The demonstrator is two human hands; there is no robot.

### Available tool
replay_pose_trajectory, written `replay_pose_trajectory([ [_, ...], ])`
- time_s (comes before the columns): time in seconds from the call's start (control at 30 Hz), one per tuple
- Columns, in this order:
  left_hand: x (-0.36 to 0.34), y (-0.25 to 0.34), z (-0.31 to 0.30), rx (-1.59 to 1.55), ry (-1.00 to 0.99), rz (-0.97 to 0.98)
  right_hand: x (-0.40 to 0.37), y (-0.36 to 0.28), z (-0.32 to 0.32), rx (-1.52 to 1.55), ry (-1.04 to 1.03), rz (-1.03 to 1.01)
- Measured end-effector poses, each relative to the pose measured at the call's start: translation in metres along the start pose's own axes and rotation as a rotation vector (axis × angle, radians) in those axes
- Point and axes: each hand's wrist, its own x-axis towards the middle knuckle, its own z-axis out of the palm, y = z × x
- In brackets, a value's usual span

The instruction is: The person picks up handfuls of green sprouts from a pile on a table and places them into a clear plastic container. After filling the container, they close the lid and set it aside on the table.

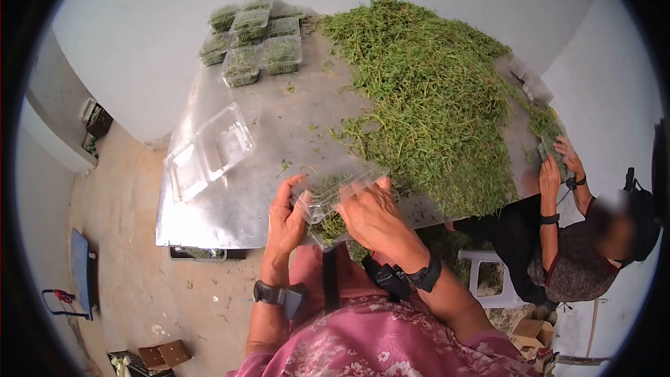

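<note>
A clear plastic clamshell box (324, 192) with green leafy stems inside is held between my two hands at the table's front edge. My left hand (285, 220) grips its left side, thumb on the near part of the plastic. Across its right side, my right hand (373, 216) has its fingers bent over the lid, which looks partly folded over and blurred. Some stems (329, 227) show at the box's near side. Just right of my right hand, a large heap of loose greens (433, 105) spreads over the metal table (279, 122).
An open clamshell (209, 152) lies on the table's left. Several filled boxes (243, 64) are stacked at the back left. At the right, a co-worker (579, 244) handles greens in another box (549, 145). A white stool (488, 279) and a blue trolley (81, 269) stand on the floor.
</note>
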Motion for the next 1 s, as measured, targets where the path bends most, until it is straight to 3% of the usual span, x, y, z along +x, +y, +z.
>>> replay_pose_trajectory([
  [0.37, -0.001, 0.001, 0.002, -0.050, 0.023, -0.030, -0.011, -0.006, -0.006, -0.012, 0.192, 0.035],
  [0.5, 0.000, 0.002, 0.003, -0.080, 0.018, -0.008, -0.011, -0.015, -0.017, 0.108, 0.288, -0.060],
  [0.6, -0.001, 0.006, 0.002, -0.115, 0.000, 0.011, -0.006, -0.018, -0.009, 0.145, 0.251, -0.074],
  [0.73, 0.000, 0.001, 0.000, -0.045, 0.028, -0.006, 0.001, -0.013, 0.008, 0.071, 0.022, -0.093],
  [1.0, 0.001, -0.003, 0.002, 0.042, 0.085, 0.042, 0.001, -0.009, 0.010, 0.110, 0.100, -0.107],
])
